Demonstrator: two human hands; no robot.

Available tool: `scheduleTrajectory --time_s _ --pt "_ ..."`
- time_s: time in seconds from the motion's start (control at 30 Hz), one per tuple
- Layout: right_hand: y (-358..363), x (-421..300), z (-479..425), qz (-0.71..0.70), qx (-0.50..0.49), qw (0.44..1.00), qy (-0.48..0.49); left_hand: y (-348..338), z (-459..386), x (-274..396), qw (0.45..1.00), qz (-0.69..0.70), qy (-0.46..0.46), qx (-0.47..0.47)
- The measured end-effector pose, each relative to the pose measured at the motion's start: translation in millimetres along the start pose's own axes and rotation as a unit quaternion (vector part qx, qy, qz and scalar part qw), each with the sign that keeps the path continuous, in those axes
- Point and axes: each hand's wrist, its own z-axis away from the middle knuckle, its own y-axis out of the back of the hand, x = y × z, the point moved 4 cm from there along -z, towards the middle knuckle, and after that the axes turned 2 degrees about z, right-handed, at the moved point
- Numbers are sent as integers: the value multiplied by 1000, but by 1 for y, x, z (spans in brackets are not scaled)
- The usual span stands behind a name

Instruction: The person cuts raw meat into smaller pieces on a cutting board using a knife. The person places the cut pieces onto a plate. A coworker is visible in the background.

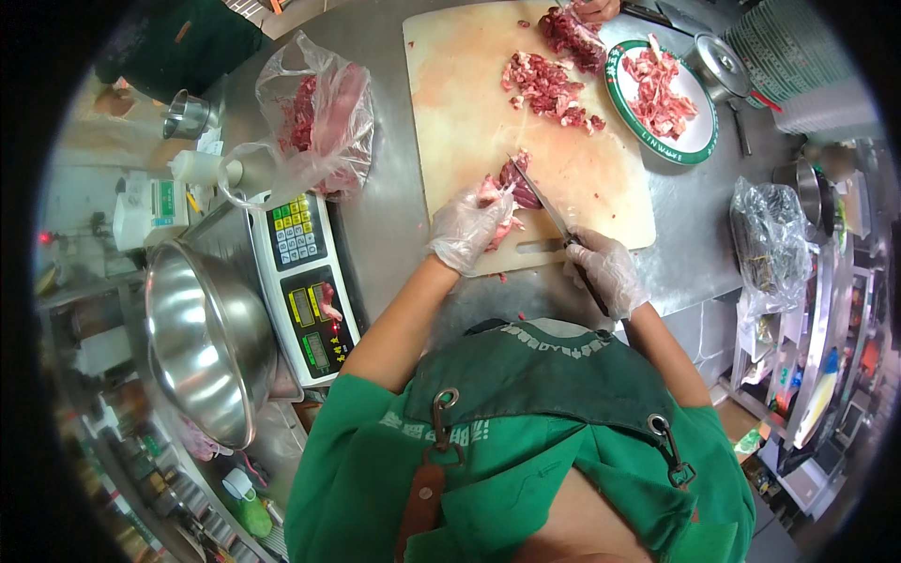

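My left hand (470, 226), in a clear plastic glove, holds the pale, fatty side of a piece of raw red meat (519, 184) near the front edge of a white cutting board (457, 105). My right hand (607, 271), gloved too, grips the dark handle of a knife (542, 200). Its blade points up and left and lies against the meat. Farther back on the board is a pile of cut meat (545, 88). At the board's right, a green-rimmed plate (658, 149) holds pale, fatty trimmings (658, 91).
Another person's hand (597, 10) touches a large meat chunk (571, 39) at the back. Left are a plastic bag of meat (317, 119), a digital scale (299, 281) with a meat scrap on it, and a steel bowl (204, 345). A lidded pot (719, 67) and stacked plates (795, 56) stand right.
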Motion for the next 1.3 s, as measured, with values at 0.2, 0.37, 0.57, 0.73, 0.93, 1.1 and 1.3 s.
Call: scheduleTrajectory --time_s 0.2,0.37,0.57,0.73,0.93,1.1,1.3 --pt "8 11 5 -33 11 999 -36 4 34 57 909 -407 20 86" --pt "8 -3 26 198 148 953 173 9 27 51 692 -616 -325 189" --pt "8 13 44 324 206 885 263 0 17 28 850 -502 -99 128" --pt "2 16 45 344 206 867 295 7 11 14 840 -495 -142 168" --pt "8 11 45 381 188 854 302 7 12 14 869 -451 -115 169" --pt "8 12 43 388 198 838 328 16 -3 -7 902 -385 -131 145" --pt "-2 15 32 395 208 843 301 2 13 14 857 -457 -144 188"
